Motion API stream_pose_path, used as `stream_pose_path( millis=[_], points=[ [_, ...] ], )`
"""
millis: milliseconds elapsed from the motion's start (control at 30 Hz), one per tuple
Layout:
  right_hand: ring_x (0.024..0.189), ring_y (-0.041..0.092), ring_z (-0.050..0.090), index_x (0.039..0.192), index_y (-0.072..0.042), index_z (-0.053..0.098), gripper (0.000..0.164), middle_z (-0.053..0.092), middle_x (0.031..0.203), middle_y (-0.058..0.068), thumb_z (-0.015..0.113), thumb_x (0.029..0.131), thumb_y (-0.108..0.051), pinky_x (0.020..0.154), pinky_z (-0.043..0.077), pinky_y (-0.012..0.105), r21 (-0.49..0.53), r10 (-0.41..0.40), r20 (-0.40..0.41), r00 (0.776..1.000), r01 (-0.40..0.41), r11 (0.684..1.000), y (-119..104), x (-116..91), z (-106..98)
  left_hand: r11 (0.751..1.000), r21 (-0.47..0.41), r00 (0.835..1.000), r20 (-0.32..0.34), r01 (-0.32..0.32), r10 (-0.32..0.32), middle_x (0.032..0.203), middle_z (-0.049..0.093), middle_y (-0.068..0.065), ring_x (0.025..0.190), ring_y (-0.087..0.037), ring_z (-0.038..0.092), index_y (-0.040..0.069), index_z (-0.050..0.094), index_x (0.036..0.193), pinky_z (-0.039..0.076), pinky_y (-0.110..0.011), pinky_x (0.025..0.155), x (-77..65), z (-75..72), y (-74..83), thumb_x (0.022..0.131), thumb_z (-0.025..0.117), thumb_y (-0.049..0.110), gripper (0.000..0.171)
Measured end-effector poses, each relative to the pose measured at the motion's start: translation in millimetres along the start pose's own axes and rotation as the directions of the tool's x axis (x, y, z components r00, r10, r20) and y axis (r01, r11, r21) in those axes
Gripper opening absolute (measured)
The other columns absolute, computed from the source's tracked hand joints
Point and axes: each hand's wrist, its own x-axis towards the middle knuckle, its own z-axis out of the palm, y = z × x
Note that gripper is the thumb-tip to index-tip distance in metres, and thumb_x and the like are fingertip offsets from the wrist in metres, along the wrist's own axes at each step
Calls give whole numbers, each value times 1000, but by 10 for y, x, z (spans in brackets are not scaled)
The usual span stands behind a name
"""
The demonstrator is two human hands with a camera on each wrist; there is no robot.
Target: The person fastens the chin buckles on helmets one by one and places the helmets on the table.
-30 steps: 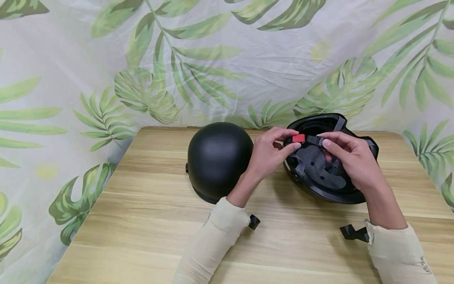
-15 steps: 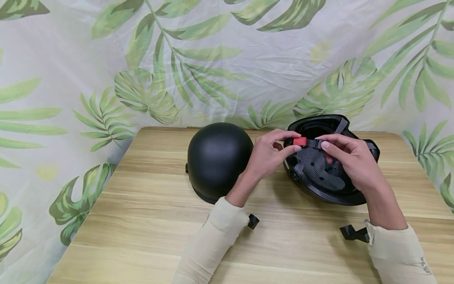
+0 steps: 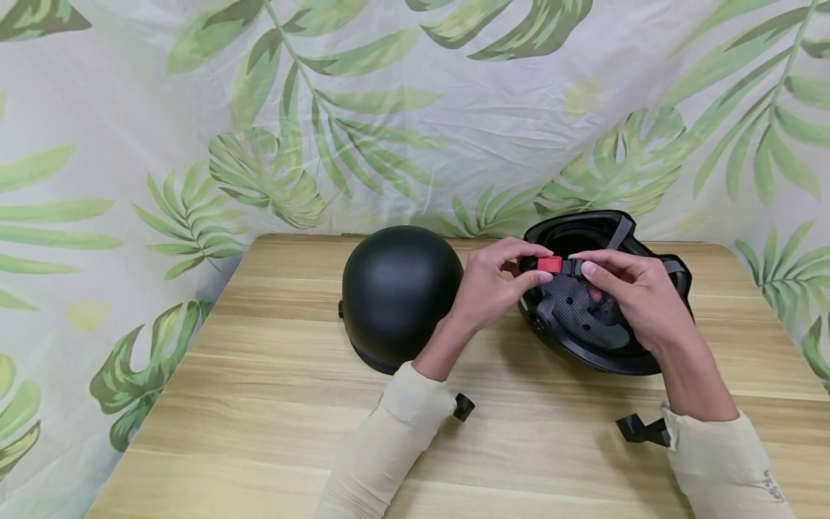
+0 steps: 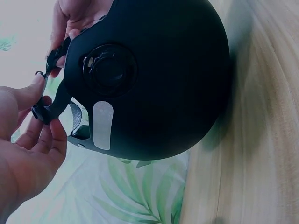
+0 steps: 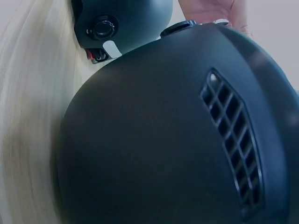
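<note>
A black helmet [image 3: 599, 360] lies upturned at the right of the table, its padded inside showing in the head view. My left hand [image 3: 488, 285] pinches the red buckle end [image 3: 549, 264] of its chin strap between thumb and fingers. Facing it, my right hand [image 3: 638, 292] pinches the black buckle end [image 3: 572, 267]. The two ends meet; whether they are latched I cannot tell. The left wrist view shows my left hand [image 4: 30, 149] at the strap beside the helmet shell [image 4: 163, 84]. In the right wrist view the vented shell [image 5: 154, 126] hides most of the hands' work.
A second black helmet [image 3: 398, 292] stands dome up, left of my left forearm. Black brackets [image 3: 463, 407] stick out from both sleeves over the wooden table [image 3: 259, 404]. A leaf-patterned cloth [image 3: 389, 108] hangs behind the table's back edge.
My right hand has moved slightly left with the black buckle end, closing the gap to the red one. The buckle sits a little lower; the second helmet has stayed in place.
</note>
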Motion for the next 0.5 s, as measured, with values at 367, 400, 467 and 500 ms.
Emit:
stream_pose_path(
  millis=[367,400,467,500],
  points=[
    [66,9,59,113,-4,82,16,65,69,-2,71,101,-6,52,42,19,106,0,-58,998,7,994,-27,-10,43,999,-10,999,-16,-44,44,103,76,-10,84,-11,62,1,80,112,57,-25,72,-3,77,-18,86,89,7,28],
    [66,9,59,112,-4,82,15,65,69,-2,71,101,-5,52,42,19,115,-3,-59,998,9,993,-29,-8,47,999,-9,999,-17,-46,46,103,76,-10,83,-11,62,1,80,112,57,-27,72,-5,84,-19,86,88,7,28],
    [65,9,59,111,-3,82,15,65,69,-2,71,101,-4,52,43,18,140,-2,-61,998,10,990,-36,-5,53,999,-12,998,-23,-51,50,104,76,-11,83,-11,61,1,80,113,57,-30,71,-9,92,-17,87,88,6,28],
    [65,9,59,111,-4,82,15,64,69,-2,71,101,-3,52,43,18,152,-1,-60,998,10,988,-39,-4,57,999,-15,998,-26,-53,52,103,76,-11,83,-12,61,1,80,113,57,-31,71,-11,94,-13,87,88,6,28]
  ],
)
